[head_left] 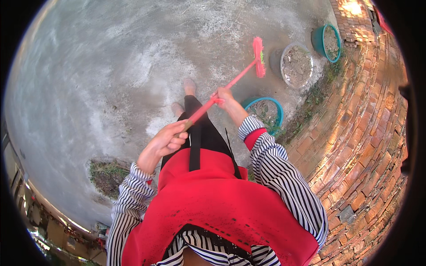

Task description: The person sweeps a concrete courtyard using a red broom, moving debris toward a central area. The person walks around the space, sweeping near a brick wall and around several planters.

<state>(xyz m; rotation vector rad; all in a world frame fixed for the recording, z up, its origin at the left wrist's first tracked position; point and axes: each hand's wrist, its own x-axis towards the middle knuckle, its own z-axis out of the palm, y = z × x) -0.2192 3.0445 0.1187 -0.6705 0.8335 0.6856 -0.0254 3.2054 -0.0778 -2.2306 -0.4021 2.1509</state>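
Both my hands hold a long-handled push broom (242, 74) with a pink handle. My left hand (166, 141) is wrapped round the brownish upper end of the handle, in front of my thighs. Farther along, my right hand (224, 97) grips the pink shaft. The broom's head (259, 57), with pink bristles and a bit of yellow-green, is on the concrete ahead and to the right, beside a whitish bucket (276, 62) filled with dry soil or debris. Just right of my right wrist stands a teal-rimmed bucket (281, 111) with some greenery in it.
A brick wall (355, 150) curves along the right side, with weeds (310, 99) at its foot. Another teal bucket (318, 41) of soil stands at the far right. Grey concrete (88, 88) stretches left and ahead. A grassy patch (106, 175) lies at my left.
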